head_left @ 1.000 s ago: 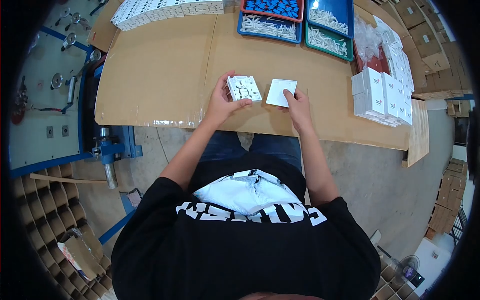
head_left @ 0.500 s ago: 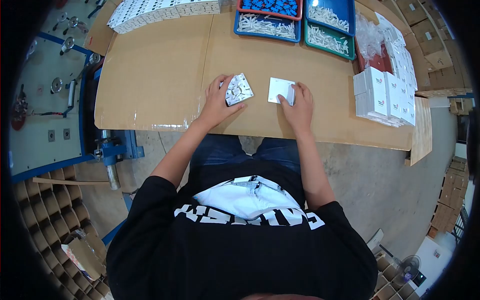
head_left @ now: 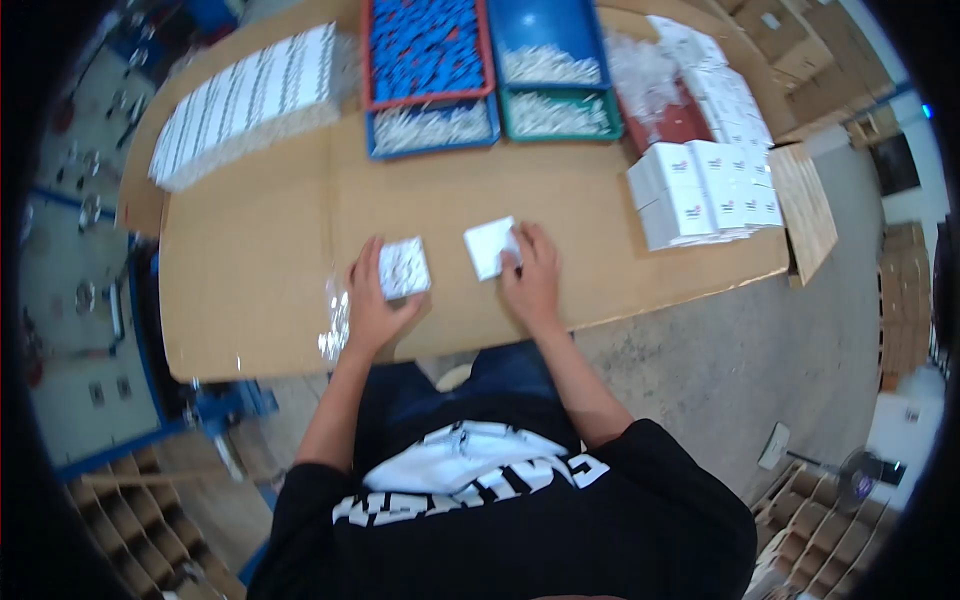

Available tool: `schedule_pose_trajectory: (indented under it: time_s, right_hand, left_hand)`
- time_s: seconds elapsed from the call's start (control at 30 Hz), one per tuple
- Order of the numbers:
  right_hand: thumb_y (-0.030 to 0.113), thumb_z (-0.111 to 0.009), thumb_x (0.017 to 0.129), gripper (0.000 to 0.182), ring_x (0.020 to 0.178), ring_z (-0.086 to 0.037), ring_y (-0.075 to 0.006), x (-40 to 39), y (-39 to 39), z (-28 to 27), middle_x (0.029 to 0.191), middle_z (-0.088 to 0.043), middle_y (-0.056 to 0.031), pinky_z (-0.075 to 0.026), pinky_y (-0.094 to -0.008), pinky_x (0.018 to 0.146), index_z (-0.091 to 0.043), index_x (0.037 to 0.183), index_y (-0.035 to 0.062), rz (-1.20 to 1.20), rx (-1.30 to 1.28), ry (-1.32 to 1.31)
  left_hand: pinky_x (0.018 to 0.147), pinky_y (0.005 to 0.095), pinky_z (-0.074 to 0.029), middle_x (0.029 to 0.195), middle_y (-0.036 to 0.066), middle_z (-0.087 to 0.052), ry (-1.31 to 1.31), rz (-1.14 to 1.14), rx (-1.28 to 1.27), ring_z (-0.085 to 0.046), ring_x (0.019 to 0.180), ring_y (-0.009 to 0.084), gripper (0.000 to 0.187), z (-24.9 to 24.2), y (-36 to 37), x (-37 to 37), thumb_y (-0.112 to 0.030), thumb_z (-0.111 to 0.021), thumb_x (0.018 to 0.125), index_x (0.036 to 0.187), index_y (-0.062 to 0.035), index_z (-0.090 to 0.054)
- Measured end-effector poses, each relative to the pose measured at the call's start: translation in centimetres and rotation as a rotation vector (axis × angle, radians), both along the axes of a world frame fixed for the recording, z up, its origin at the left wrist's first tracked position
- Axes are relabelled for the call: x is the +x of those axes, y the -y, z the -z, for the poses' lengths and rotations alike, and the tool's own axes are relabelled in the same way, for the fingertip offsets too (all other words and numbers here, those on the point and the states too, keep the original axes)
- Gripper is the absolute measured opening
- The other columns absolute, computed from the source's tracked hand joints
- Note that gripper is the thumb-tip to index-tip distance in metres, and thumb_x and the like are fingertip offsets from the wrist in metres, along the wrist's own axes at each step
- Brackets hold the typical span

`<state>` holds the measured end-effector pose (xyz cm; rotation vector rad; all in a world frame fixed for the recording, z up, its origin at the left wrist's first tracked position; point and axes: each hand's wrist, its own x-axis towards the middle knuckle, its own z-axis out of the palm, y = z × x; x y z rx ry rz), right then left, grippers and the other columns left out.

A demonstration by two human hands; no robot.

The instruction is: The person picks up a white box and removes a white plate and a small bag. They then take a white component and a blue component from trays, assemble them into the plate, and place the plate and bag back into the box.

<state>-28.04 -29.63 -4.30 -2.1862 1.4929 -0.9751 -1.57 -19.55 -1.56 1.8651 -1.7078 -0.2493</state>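
Note:
My left hand (head_left: 372, 308) grips a square white plastic part (head_left: 404, 268) by its left and lower edges, thumb and fingers round it. The part's upper face is patterned with moulded shapes, blurred here. To the right, a flat, plain white square plate (head_left: 488, 247) sits at a slight tilt on the cardboard-covered table (head_left: 270, 260). My right hand (head_left: 536, 285) pinches that plate at its right side, fingertips covering the corner. A short gap separates the two pieces.
Behind are a red tray of blue pieces (head_left: 425, 50), and blue (head_left: 497, 112) and green (head_left: 616, 128) trays of small white pieces. Stacked white boxes (head_left: 690, 205) stand right; a long row of white parts (head_left: 250, 105) lies back left. Clear plastic (head_left: 640, 80) fills a red bin.
My head view has tilted up and turned, so the table, trays and hands appear lower and further left. Both hands keep their holds, and the gap between the pieces looks much the same.

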Motion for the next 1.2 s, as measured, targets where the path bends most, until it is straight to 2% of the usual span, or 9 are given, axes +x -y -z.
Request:
schedule_pose_trajectory:
  time_s: [0.2,0.3,0.37,0.5,0.63,0.67,0.73,0.97,1.2]
  right_hand:
    - [0.013,-0.069,0.094,0.039,0.123,-0.062,-0.0313,-3.6,2.6,-2.0,0.134,-0.062,-0.0184,-0.048,-0.0387,0.104,-0.063,0.131,0.0026,-0.07,0.381,0.47]
    - [0.015,-0.067,0.096,0.032,0.104,-0.072,-0.023,-7.6,6.4,-11.3,0.111,-0.075,-0.0138,-0.054,-0.0358,0.094,-0.068,0.126,0.0024,-0.117,0.465,0.387]
    - [0.014,-0.066,0.097,0.028,0.098,-0.073,-0.0226,-10.6,10.6,-17.2,0.103,-0.076,-0.0119,-0.055,-0.0356,0.089,-0.069,0.123,0.0034,-0.111,0.281,-0.011]
    - [0.028,-0.062,0.095,0.028,0.089,-0.072,-0.032,-14.8,23.9,-24.0,0.097,-0.075,-0.0139,-0.056,-0.0397,0.082,-0.073,0.114,0.01,0.083,0.072,-0.262]
    - [0.029,-0.062,0.092,0.03,0.094,-0.074,-0.0327,-22.7,43.3,-22.8,0.096,-0.077,-0.0141,-0.056,-0.0441,0.086,-0.076,0.111,0.0107,0.268,0.068,-0.49]
    - [0.023,-0.061,0.093,0.028,0.073,-0.072,-0.022,-24.6,47.4,-21.5,0.081,-0.077,-0.0118,-0.055,-0.0385,0.073,-0.074,0.108,0.0029,0.306,-0.025,-0.516]
    - [0.024,-0.061,0.094,0.029,0.072,-0.073,-0.0218,-27.1,53.5,-19.2,0.086,-0.077,-0.0095,-0.056,-0.0385,0.068,-0.074,0.111,0.0051,0.307,-0.062,-0.535]
    - [0.066,-0.039,0.103,0.068,0.064,-0.066,-0.0256,-25.8,61.3,-12.6,0.115,-0.067,-0.0114,-0.052,-0.041,0.055,-0.071,0.124,0.0094,0.525,0.448,-0.2]
    - [0.081,-0.029,0.096,0.092,0.069,-0.068,-0.0317,-28.7,66.7,-9.1,0.108,-0.07,-0.0251,-0.053,-0.044,0.06,-0.074,0.124,0.0058,0.465,0.431,-0.36]
  left_hand:
    - [0.119,0.0551,-0.023,0.156,0.022,-0.042,-0.004,-0.033,0.08,-0.039,0.145,0.0378,0.105,-0.4,0.2,-0.2,-0.037,-0.083,0.071,0.155,-0.0005,-0.032]
    - [0.12,0.0555,-0.022,0.157,0.024,-0.04,-0.091,-0.057,-0.026,-0.036,0.146,0.0397,0.105,-0.8,0.6,-0.5,-0.036,-0.083,0.071,0.155,0.0002,-0.032]
    - [0.12,0.0558,-0.021,0.157,0.025,-0.039,-0.084,-0.049,0.019,-0.035,0.147,0.0407,0.105,-0.8,0.7,-0.5,-0.036,-0.083,0.071,0.155,0.0004,-0.032]
    - [0.119,0.0573,-0.021,0.156,0.026,-0.039,-0.053,-0.031,0.06,-0.035,0.146,0.0417,0.103,-0.6,1.0,-0.2,-0.036,-0.082,0.073,0.155,0.0009,-0.031]
    - [0.119,0.0572,-0.022,0.154,0.025,-0.041,-0.064,-0.031,0.054,-0.037,0.144,0.0418,0.099,0.0,1.2,0.1,-0.041,-0.079,0.077,0.154,0.0015,-0.033]
    - [0.118,0.057,-0.023,0.154,0.025,-0.041,-0.091,-0.03,0.058,-0.038,0.143,0.0421,0.099,0.1,1.3,0.1,-0.043,-0.078,0.078,0.153,0.0017,-0.033]
    - [0.118,0.0564,-0.023,0.153,0.025,-0.042,-0.095,-0.052,0.068,-0.039,0.142,0.0425,0.098,0.3,1.3,0.1,-0.046,-0.077,0.079,0.153,0.0019,-0.033]
    - [0.118,0.0564,-0.025,0.153,0.026,-0.043,-0.082,-0.089,0.141,-0.04,0.141,0.0424,0.095,1.2,1.0,0.5,-0.048,-0.075,0.081,0.151,0.0015,-0.035]
    - [0.118,0.0587,-0.024,0.152,0.027,-0.043,-0.048,-0.095,0.178,-0.04,0.142,0.0435,0.094,1.4,0.9,0.7,-0.048,-0.074,0.08,0.151,0.0007,-0.036]
